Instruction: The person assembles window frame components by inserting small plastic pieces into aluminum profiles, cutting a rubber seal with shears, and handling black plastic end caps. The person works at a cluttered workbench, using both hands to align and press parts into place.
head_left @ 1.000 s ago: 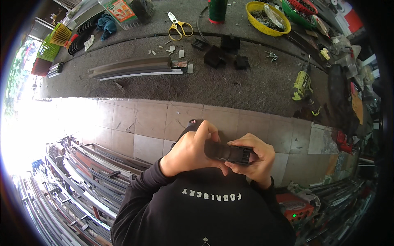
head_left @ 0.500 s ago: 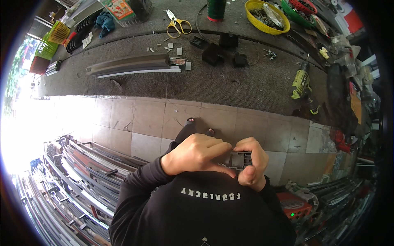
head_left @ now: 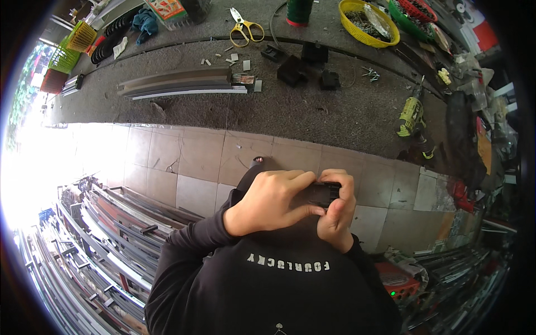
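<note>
Between my two hands, in front of my chest, is a small dark rectangular plastic part (head_left: 321,195) with slots at its right end. My left hand (head_left: 267,201) pinches its left end with the thumb below and the fingers above. My right hand (head_left: 338,215) wraps round the right end, fingers curled over the top and thumb underneath. Much of the part is hidden by the fingers, so its exact kind cannot be made out. Similar dark blocks (head_left: 292,71) lie on the carpeted work surface (head_left: 335,120) beyond my hands.
On that surface lie dark profile strips (head_left: 178,81), yellow-handled scissors (head_left: 246,29), a yellow-green cordless drill (head_left: 411,116), loose screws (head_left: 370,73) and a yellow basket (head_left: 368,36) of small hardware. Racked metal profiles (head_left: 106,251) stand at near left; a red perforated box (head_left: 397,282) sits at near right.
Both hands have moved slightly up and away from my body with the part. The part has tilted, so its open slotted face shows less. My grip stays on both ends.
</note>
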`<state>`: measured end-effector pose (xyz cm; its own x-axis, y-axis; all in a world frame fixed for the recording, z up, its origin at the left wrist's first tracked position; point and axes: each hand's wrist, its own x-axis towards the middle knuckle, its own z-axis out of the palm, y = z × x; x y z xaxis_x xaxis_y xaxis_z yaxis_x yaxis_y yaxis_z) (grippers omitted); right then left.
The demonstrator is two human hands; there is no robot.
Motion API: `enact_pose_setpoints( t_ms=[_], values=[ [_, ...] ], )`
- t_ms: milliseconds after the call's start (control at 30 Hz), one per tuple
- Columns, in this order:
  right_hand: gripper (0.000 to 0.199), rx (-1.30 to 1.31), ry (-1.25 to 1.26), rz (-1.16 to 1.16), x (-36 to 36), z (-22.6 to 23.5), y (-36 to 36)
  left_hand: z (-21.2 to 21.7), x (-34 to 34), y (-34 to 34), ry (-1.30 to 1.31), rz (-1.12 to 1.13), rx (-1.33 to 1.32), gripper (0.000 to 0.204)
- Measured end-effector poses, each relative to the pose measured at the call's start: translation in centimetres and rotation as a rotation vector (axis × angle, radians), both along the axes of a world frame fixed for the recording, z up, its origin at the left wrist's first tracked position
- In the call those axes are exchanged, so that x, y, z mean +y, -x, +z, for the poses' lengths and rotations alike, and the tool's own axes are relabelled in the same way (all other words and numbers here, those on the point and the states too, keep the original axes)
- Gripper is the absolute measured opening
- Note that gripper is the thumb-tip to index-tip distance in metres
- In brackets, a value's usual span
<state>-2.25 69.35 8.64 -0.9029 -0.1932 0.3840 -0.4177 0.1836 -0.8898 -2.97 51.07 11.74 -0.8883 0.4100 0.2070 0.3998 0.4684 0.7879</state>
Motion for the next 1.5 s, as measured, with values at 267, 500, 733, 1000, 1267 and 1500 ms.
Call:
enact_pose_setpoints(
  t_ms=[267, 500, 733, 1000, 1267, 1500],
  values=[
    [0.060, -0.069, 0.046, 0.011, 0.3, -0.3, 0.3, -0.4, 1.6, -0.7, -0.024, 0.174, -0.047, 0.051],
    [0.033, -0.243, -0.051, 0.311, 3.0, 5.2, 2.1, -0.2, 0.5, -0.5, -0.056, -0.012, 0.083, 0.053],
    [0.032, -0.186, 0.118, 0.212, 1.1, 4.4, 0.8, 0.8, 0.3, -1.4, -0.046, -0.060, 0.041, 0.059],
    [0.039, -0.142, 0.104, 0.127, -0.1, 3.2, 0.8, 0.4, 0.8, -2.0, -0.074, 0.068, 0.032, 0.056],
    [0.059, -0.221, 0.050, 0.105, 0.4, 4.7, 3.1, -0.4, -0.4, 1.6, -0.073, -0.092, -0.030, 0.068],
    [0.056, -0.183, -0.119, -0.172, -0.6, 5.6, 4.4, 0.5, -1.3, 3.9, -0.100, -0.258, -0.161, 0.058]
  ],
)
